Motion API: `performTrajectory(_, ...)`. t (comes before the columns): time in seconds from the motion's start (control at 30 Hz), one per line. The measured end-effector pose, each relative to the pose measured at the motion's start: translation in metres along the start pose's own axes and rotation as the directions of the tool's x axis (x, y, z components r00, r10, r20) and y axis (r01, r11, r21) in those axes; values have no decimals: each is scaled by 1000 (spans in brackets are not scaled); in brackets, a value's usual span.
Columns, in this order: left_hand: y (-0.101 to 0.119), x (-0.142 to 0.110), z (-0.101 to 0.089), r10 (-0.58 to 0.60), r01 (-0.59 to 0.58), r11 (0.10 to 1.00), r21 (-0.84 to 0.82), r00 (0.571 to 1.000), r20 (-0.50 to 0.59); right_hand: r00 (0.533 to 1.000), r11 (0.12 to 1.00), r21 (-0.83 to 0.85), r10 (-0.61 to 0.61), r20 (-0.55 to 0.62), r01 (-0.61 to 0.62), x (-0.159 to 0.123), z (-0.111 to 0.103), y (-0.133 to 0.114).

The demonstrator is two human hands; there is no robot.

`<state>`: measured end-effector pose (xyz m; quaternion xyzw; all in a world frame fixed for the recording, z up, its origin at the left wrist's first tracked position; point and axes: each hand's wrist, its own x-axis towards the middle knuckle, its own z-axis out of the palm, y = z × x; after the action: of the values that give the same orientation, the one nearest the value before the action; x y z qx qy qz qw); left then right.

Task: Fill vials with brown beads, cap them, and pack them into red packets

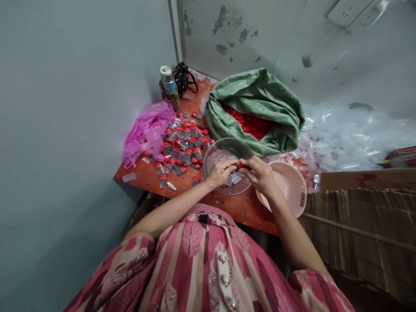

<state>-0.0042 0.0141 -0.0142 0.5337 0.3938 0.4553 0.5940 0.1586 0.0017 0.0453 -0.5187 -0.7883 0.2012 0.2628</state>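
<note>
Above a clear round bowl [214, 149], my two hands meet at a small red-capped case [241, 165]. My left hand [221, 172] pinches the case's left end, which looks dark. On the red end, the thumb and fingers of my right hand [259, 173] are closed. My fingers cover much of the case. Small clear plastic pieces [233, 178] lie in the bowl. Left of it is a pile of similar red-capped cases [186, 145] with grey dotted contents. Beneath my right wrist stands a pale pink plastic basin [289, 184].
A green sack [282, 108] of small red pieces [248, 123] stands behind the bowl. Clear plastic pieces [344, 134] heap up at right, behind cardboard [360, 229]. A pink bag [146, 130], a bottle [167, 80] and a black cord [185, 80] sit on the red table [214, 200].
</note>
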Motion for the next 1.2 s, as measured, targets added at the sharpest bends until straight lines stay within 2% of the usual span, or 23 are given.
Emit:
performTrajectory(0.07,-4,0,4,-112,113,984,-141,994,11,1000,999,44,26,8,-26,6,3,5)
performTrajectory(0.17,-10,2,7,-263,261,865,-430,963,55,991,956,261,130,25,-132,15,4,12)
performTrajectory(0.2,-10,3,7,-291,278,818,-504,955,54,982,908,375,187,38,-187,16,3,14)
performTrajectory(0.27,-9,5,4,-311,265,760,-594,950,26,957,747,612,284,61,-260,14,3,19)
performTrajectory(0.33,-8,6,1,-305,241,739,-629,952,6,942,576,773,327,79,-265,6,5,24)
performTrajectory(0.37,-7,6,0,-300,235,738,-632,954,5,938,518,814,335,90,-263,2,8,27)
performTrajectory(0.47,-9,5,-4,-270,209,793,-572,963,-22,915,445,843,383,124,-301,-6,18,33)
performTrajectory(0.6,-14,3,-9,-111,93,962,-256,992,-56,888,432,842,446,112,-323,-1,25,30)
performTrajectory(0.7,-13,2,-11,25,-26,996,-81,1000,-11,880,336,840,369,298,-425,5,21,24)
performTrajectory(0.8,-12,1,-10,73,-74,997,-22,997,-12,816,227,790,272,509,-569,7,21,21)
performTrajectory(0.87,-11,1,-9,73,-73,997,6,997,0,776,187,759,271,570,-623,7,25,18)
performTrajectory(0.93,-10,1,-8,78,-79,996,29,997,14,772,157,771,308,556,-617,8,32,15)
performTrajectory(1.07,-9,2,-6,90,-89,994,62,996,-16,790,105,841,420,446,-530,11,46,8)
performTrajectory(1.13,-11,5,-6,94,-91,993,77,995,-36,773,77,860,483,411,-505,13,51,7)
performTrajectory(1.2,-15,8,-7,86,-83,993,81,996,-39,753,71,846,498,429,-529,16,53,10)
